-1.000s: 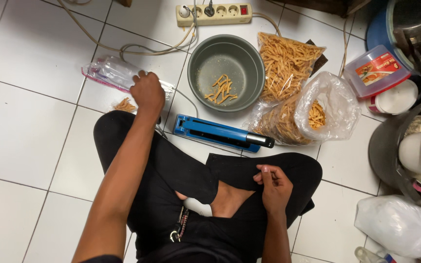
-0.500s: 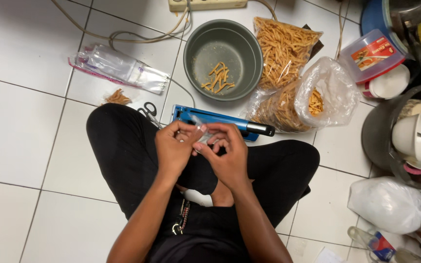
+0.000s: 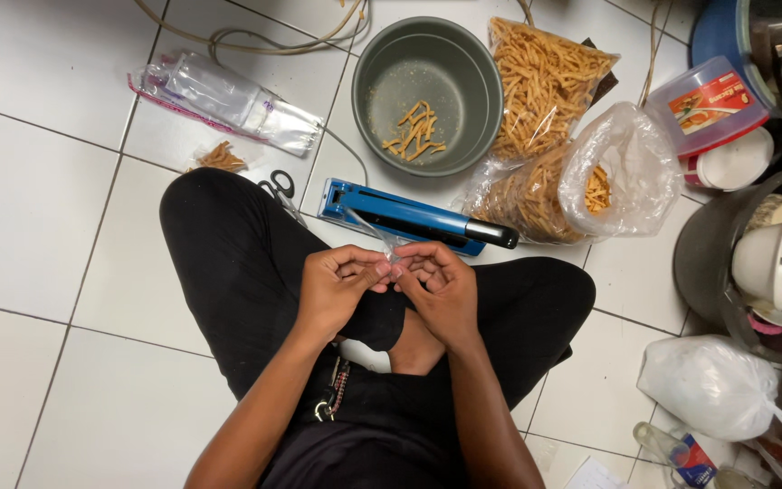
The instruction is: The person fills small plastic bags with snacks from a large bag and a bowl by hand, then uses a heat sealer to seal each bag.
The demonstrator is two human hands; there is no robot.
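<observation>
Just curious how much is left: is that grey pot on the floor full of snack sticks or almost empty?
Almost empty. The grey pot holds only a small cluster of snack sticks, and most of its bare bottom shows.

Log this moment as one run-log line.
left hand: pinching small clear bag | right hand: pinching same bag | blue sealer: on floor ahead | grey pot: few snack sticks inside

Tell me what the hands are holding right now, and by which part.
Both hands, left hand and right hand, pinch a small clear plastic bag by its near edge, fingertips together; the rest sticks up toward the blue sealer.
</observation>
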